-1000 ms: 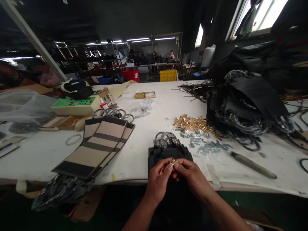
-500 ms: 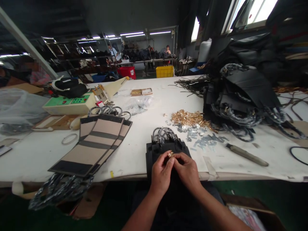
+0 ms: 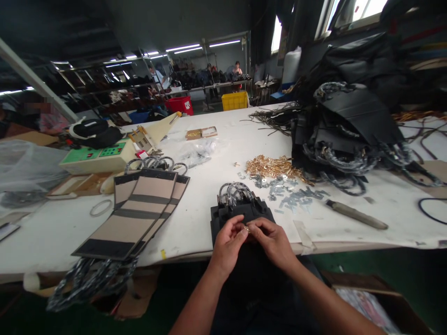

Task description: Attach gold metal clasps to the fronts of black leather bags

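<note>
Left hand (image 3: 228, 242) and right hand (image 3: 272, 239) meet at the table's (image 3: 209, 186) near edge, fingertips pinching one small gold fitting (image 3: 247, 229) over black panels (image 3: 240, 216) — steadying it. Gold clips (image 3: 272, 166) heaped mid-table, within reach.

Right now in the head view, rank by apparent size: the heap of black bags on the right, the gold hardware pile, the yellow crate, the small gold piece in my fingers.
1. heap of black bags
2. gold hardware pile
3. yellow crate, though it stands far back, so its rank is unsure
4. small gold piece
</note>
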The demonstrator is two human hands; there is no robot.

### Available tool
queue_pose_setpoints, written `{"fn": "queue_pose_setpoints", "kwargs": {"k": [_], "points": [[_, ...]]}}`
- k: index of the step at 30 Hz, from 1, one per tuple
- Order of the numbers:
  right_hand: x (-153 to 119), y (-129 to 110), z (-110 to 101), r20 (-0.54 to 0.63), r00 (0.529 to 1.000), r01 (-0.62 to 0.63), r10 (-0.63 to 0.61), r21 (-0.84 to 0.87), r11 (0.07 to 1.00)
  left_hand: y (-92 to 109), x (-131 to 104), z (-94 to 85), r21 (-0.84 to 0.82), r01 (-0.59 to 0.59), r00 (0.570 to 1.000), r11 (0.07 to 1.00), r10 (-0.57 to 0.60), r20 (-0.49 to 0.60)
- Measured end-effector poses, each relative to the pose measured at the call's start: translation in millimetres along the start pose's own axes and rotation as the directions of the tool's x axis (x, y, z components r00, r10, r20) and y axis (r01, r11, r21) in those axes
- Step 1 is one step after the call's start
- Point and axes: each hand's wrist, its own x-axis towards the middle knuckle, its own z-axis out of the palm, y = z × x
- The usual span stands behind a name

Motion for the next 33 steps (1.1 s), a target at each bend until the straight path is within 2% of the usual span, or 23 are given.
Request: {"fn": "queue_pose_setpoints", "kwargs": {"k": [4,9,13,15,17,19,22,25,29,33], "points": [[-0.7,1.1,-2.9,-0.011,1.000,-0.029,0.029,0.069,0.997,-6.5,1.2,9.5,-0.047,-0.032,0.988,0.998,0.024,-0.151],[-3.5,4.1,-4.6,-0.006,1.000,0.024,-0.024,0.076,0.997,-11.3,0.0,13.2,0.034,-0.061,0.975,0.998,0.066,-0.213],[-2.7,3.4,-5.2,-0.077,0.996,0.056,-0.050,0.079,0.995,-11.6,-2.9,9.2,0.137,-0.118,0.988,0.984,0.130,-0.079],[-1.7,1.5,-6.9,-0.065,0.995,0.076,-0.072,0.065,0.995,-11.7,-2.9,7.6,0.154,-0.135,0.989,0.979,0.142,-0.035],[-0.7,0.2,-9.1,0.003,0.996,0.090,-0.091,0.052,0.995,-11.7,-1.6,6.9,0.134,-0.110,0.992,0.985,0.117,-0.046],[0.0,1.5,-10.3,0.062,0.997,0.047,-0.053,0.094,0.994,-11.4,0.3,6.8,0.111,-0.084,0.993,0.990,0.092,-0.075],[1.4,7.5,-8.4,0.055,0.997,-0.065,0.053,0.238,0.969,-9.7,2.1,6.2,0.119,-0.081,0.992,0.990,0.092,-0.083],[2.9,11.6,-4.1,0.034,0.996,-0.094,0.088,0.304,0.948,-8.2,1.4,3.9,0.117,-0.082,0.995,0.990,0.087,-0.038],[2.2,9.6,-0.6,-0.020,0.998,-0.061,0.066,0.191,0.980,-9.8,-0.5,-0.5,0.101,-0.092,0.996,0.991,0.092,0.004],[-0.7,7.8,0.8,-0.069,0.997,-0.035,0.041,0.097,0.995,-11.7,0.1,-1.3,0.143,-0.080,0.996,0.987,0.085,-0.031]]}}
